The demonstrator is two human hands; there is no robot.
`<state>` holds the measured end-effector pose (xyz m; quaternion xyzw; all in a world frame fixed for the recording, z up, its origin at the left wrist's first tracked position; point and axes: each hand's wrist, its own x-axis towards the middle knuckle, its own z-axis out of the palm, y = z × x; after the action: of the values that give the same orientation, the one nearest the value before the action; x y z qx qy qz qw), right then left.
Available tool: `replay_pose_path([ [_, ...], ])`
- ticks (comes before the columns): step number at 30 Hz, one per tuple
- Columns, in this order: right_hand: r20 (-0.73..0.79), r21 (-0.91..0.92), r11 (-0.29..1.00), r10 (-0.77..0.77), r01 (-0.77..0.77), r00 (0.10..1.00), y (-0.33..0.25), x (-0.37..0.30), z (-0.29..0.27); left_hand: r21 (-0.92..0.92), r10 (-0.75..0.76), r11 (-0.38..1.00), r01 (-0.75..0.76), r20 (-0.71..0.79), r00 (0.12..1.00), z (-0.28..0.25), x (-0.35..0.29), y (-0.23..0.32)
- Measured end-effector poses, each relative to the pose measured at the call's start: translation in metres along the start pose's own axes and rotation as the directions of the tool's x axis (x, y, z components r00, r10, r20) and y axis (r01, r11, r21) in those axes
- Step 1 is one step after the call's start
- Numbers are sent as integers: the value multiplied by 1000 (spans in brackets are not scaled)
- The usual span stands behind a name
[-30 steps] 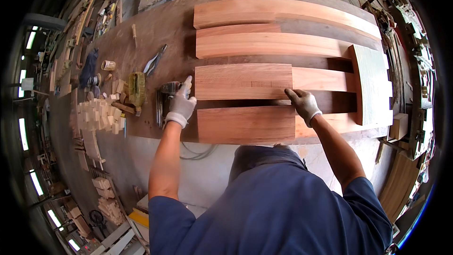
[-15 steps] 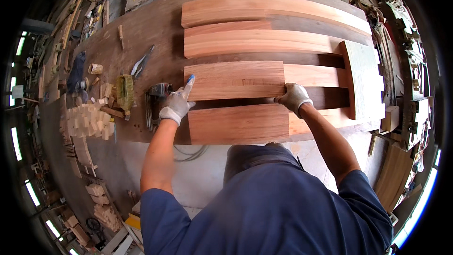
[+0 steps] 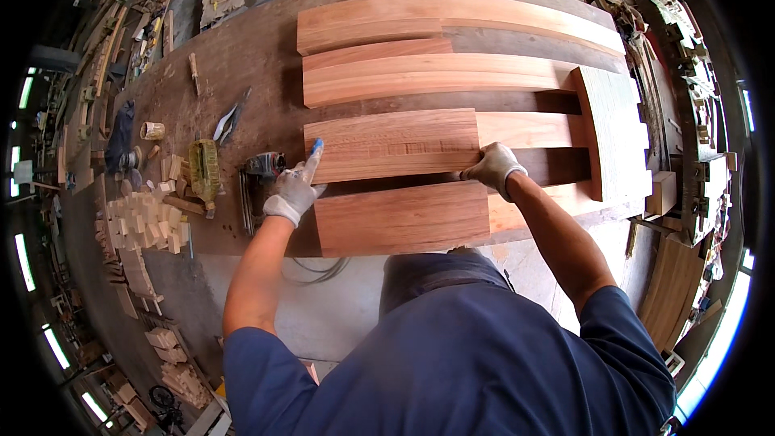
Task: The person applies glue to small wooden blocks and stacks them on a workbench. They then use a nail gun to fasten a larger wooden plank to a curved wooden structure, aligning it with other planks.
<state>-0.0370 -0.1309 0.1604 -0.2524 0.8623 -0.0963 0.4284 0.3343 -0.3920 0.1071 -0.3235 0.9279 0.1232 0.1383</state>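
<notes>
A short reddish wooden board (image 3: 391,145) lies lengthwise between my two gloved hands, raised over longer pieces that run out to the right. My left hand (image 3: 294,189) is at its left end, index finger with a blue tip laid along the end and thumb by the near edge. At the right end, my right hand (image 3: 494,168) grips the corner, its thumb at the near edge. Nearer to me is a similar short board (image 3: 402,220), a narrow dark gap apart. A wide crosswise board (image 3: 612,136) rests over the long pieces at the right.
Two long boards (image 3: 452,8) (image 3: 436,74) lie on the far side of the brown workbench (image 3: 250,56). Left of my left hand stand a power tool (image 3: 262,168), pliers (image 3: 232,115), a yellowish bottle (image 3: 205,169) and a pile of small wood blocks (image 3: 145,218).
The whole view has shifted slightly, so the boards appear a little further left. Both hands keep their places at the ends of the short board.
</notes>
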Motion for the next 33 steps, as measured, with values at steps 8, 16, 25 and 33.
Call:
replay_pose_path([
  [8,23,0,1000,6,-6,1000,11,10,3,0,20,1000,-20,-36,999,10,1,-3],
  [16,93,248,968,-64,40,994,35,21,4,75,-4,997,0,52,999,-14,-1,5],
  [25,-204,260,951,-115,167,972,166,-83,0,-741,-490,643,194,-203,848,17,-76,20],
  [33,-293,57,941,-303,333,907,200,-96,35,-689,-676,592,418,-143,723,67,-110,92],
])
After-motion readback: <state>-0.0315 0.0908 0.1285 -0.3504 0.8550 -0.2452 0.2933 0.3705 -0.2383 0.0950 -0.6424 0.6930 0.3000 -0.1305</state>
